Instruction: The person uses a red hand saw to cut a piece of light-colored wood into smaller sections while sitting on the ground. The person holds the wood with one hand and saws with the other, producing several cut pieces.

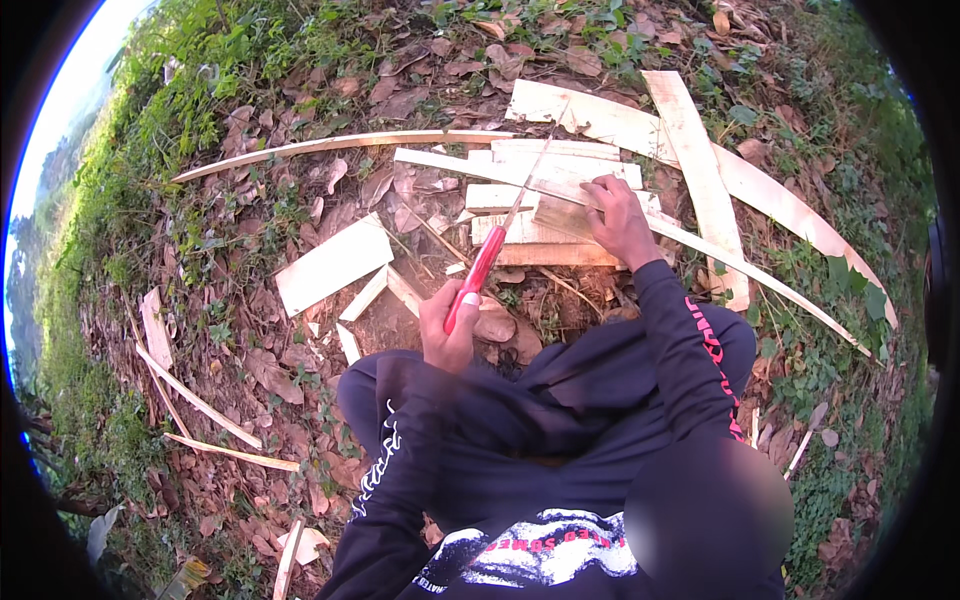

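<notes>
My left hand (447, 330) is closed round the red handle of a long, narrow-bladed tool (487, 262); whether it is a saw or a knife I cannot tell. Its thin blade points up and away from me, crossing a long thin wooden strip (455, 163). My right hand (622, 225) grips that strip just right of the blade, fingers bent over it. Beneath the strip lies a stack of short pale boards (540, 230), directly in front of my crossed legs.
A wide plank (800, 215) curves across the far right, with another board (695, 160) lying over it. A long thin strip (330, 146) lies at the far left. Nearer is a flat rectangular board (335, 265). Several wood offcuts (205, 405) lie among dry leaves and green plants.
</notes>
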Motion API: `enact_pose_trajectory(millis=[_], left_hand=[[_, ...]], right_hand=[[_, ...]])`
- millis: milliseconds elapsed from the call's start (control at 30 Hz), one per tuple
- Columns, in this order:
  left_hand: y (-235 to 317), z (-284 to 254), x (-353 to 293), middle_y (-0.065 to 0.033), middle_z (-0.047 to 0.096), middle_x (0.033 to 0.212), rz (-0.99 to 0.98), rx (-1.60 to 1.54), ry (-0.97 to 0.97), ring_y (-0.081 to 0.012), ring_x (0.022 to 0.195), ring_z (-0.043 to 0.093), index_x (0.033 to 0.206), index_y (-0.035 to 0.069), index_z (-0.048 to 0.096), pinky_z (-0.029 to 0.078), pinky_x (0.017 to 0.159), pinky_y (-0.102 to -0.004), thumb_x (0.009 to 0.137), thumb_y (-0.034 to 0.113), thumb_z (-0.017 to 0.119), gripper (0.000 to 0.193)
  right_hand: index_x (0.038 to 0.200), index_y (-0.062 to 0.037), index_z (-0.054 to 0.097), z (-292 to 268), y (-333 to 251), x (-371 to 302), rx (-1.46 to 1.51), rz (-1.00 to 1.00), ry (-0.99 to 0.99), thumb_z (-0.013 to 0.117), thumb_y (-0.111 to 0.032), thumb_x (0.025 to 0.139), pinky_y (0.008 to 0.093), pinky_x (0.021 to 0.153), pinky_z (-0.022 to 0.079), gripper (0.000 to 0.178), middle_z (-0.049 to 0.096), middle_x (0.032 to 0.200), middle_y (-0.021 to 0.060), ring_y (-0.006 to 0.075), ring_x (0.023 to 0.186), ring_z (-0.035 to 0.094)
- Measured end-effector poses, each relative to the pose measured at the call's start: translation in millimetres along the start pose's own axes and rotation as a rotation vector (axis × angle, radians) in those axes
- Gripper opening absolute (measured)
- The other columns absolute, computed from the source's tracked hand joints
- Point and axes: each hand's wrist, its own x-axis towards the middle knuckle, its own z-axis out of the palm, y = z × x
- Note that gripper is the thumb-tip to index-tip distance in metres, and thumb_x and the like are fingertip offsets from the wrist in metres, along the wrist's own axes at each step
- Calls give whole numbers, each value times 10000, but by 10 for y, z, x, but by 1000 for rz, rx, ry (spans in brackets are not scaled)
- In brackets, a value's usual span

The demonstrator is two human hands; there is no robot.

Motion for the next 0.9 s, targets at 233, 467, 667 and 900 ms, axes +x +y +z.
enact_pose_trajectory(millis=[233, 467, 667, 900], left_hand=[[-71, 49, 127, 26, 484, 661, 20, 86, -53, -33, 549, 383, 930, -57, 589, 286, 503, -216, 933, 192, 539, 253], [-74, 178, 248, 23, 477, 634, 24, 6, 6, -33, 531, 378, 907, -53, 584, 277, 497, -216, 920, 207, 546, 263], [-352, 259, 388, 20, 480, 635, 3, 16, 13, -25, 520, 365, 913, -53, 581, 261, 485, -218, 928, 202, 531, 260], [-295, 263, 554, 12, 488, 677, -164, -36, -158, -57, 599, 420, 959, -52, 584, 325, 565, -232, 920, 204, 532, 264]], right_hand=[[1070, -27, 722, 483, -30, 747, -208, 539, -60, 376, -452, 1009, 511, 936, 416, 551, 687, 1052, 192, 359, 996, 637], [944, -65, 740, 780, 51, 832, -348, 565, -134, 312, -410, 1009, 481, 935, 384, 553, 734, 982, 157, 308, 968, 664], [980, -57, 723, 922, 183, 904, -382, 593, -196, 336, -391, 994, 480, 883, 411, 511, 733, 987, 165, 315, 905, 682], [974, -67, 729, 937, 564, 1054, -266, 446, -370, 327, -404, 991, 492, 913, 473, 525, 721, 1026, 183, 352, 975, 678]])
